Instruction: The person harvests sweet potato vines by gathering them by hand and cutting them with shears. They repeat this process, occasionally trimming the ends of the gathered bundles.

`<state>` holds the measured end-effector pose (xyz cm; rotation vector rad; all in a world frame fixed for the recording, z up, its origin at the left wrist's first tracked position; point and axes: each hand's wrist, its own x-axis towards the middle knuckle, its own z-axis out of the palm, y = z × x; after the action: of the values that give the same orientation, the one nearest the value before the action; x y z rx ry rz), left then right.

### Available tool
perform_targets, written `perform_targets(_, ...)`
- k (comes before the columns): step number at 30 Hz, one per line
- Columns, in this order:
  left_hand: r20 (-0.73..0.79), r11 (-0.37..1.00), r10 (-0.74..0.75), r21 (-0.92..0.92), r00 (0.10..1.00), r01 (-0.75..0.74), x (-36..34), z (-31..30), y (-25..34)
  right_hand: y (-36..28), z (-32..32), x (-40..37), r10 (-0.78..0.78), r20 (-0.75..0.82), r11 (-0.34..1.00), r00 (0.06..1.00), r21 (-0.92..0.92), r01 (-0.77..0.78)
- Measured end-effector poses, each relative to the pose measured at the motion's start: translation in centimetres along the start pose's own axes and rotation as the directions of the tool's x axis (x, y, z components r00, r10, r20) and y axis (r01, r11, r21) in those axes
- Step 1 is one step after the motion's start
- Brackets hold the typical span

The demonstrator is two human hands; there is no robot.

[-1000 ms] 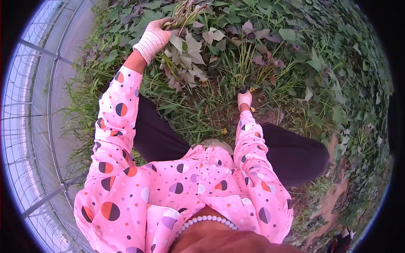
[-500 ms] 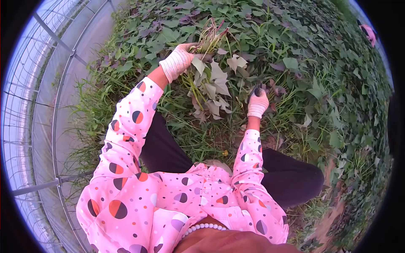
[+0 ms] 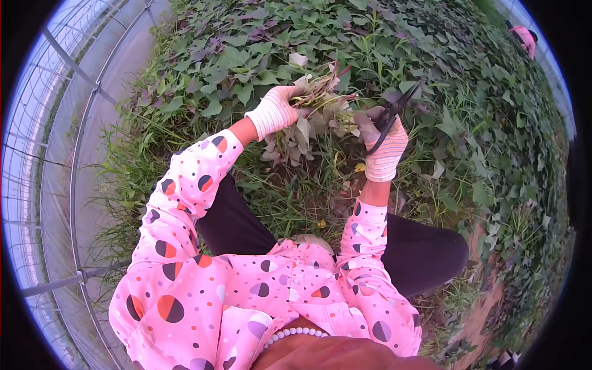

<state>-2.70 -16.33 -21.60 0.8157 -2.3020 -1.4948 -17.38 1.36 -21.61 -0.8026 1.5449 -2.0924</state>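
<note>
A bunch of cut leafy stems (image 3: 317, 114) hangs in front of me, its pale leaves drooping and its cut ends pointing up and to the right. My left hand (image 3: 276, 112), in a light glove, is closed round the bunch at its left side. Black-handled scissors (image 3: 392, 117) lie in my right hand (image 3: 383, 142), which wears a striped glove; their blades point up and to the right. The fingertips of that hand meet the right side of the bunch, and whether they pinch a stem is hard to tell.
Dense green and purple vines (image 3: 431, 49) spread ahead and to the right. Grass (image 3: 290, 203) grows between my bent knees. A metal frame (image 3: 75, 172) with netting stands at the left. Another person in pink (image 3: 525, 40) is far off at the upper right.
My right hand has risen and turned, bringing the scissors into clear view and its fingers to the bunch. My left hand has moved slightly right and down with the stems.
</note>
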Motion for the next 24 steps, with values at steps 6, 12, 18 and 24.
perform_targets(6,0.065,0.991,0.091,0.097,0.994,-0.097,-1.1,1.6,0.2,1.2,1.2,0.7,-0.008,-0.024,0.998,1.0,0.059,0.009)
perform_targets(12,0.15,0.995,0.102,0.007,0.984,-0.104,-2.0,1.4,1.1,1.9,0.8,1.0,0.134,-0.111,0.987,0.985,0.101,-0.123)
perform_targets(18,0.314,1.0,-0.01,-0.024,0.949,0.018,-2.6,1.0,1.5,2.2,0.0,0.8,0.185,-0.026,0.981,0.982,0.064,-0.183)
perform_targets(24,0.219,1.0,-0.018,0.012,0.976,0.016,-1.8,2.0,-0.6,1.9,-0.3,0.3,0.156,0.065,0.985,0.986,0.069,-0.16)
